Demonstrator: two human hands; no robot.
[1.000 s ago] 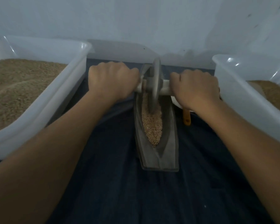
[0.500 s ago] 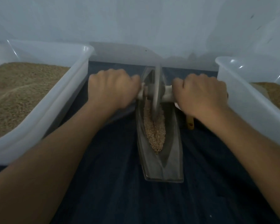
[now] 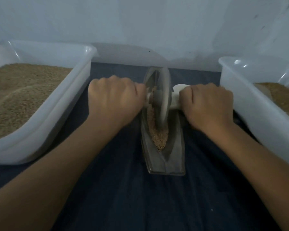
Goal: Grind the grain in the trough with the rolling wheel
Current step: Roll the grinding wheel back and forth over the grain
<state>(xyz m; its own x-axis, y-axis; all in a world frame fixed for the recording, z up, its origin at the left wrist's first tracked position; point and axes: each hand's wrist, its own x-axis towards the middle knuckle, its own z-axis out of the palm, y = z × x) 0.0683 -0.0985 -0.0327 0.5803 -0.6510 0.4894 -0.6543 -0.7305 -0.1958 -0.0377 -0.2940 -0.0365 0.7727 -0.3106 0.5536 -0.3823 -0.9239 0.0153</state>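
Hands both wrapped tight round the axle: left hand [image 3: 113, 99] and right hand [image 3: 207, 104] either side of the wheel [image 3: 163, 97], which sits upright in the grain [image 3: 158, 137] inside the trough [image 3: 163, 164], between two tubs.

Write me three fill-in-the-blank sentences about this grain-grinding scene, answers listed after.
1. The wheel stands in the ____, on the grain.
2. The left hand and right hand each grip one end of the wheel's ____.
3. A white tub of grain sits on each side, resting on a dark ____ cloth.

Missing words: trough; handle; blue
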